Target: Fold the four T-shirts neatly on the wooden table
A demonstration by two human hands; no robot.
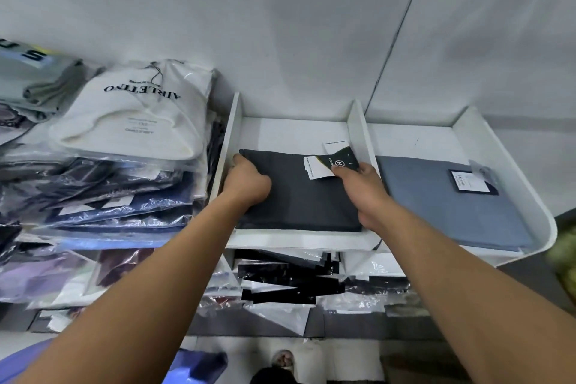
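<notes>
Dark grey T-shirt (299, 196) lies folded in the left compartment of the white shelf (299, 241). The left hand (247, 184) and right hand (363, 187) clasp its side edges. A blue T-shirt (442, 206) lies folded beyond the divider (358, 134). Two look done, so two likely remain. The compartment walls crowd both wrists.

Both forearms are bare from the bottom of the view up to the wrists, and the left hand (247, 184) and right hand (361, 187) are bare as well. Down at the floor a foot (282, 359) shows, blurred, in a grey open-toed slipper, dark trouser cloth beside it
</notes>
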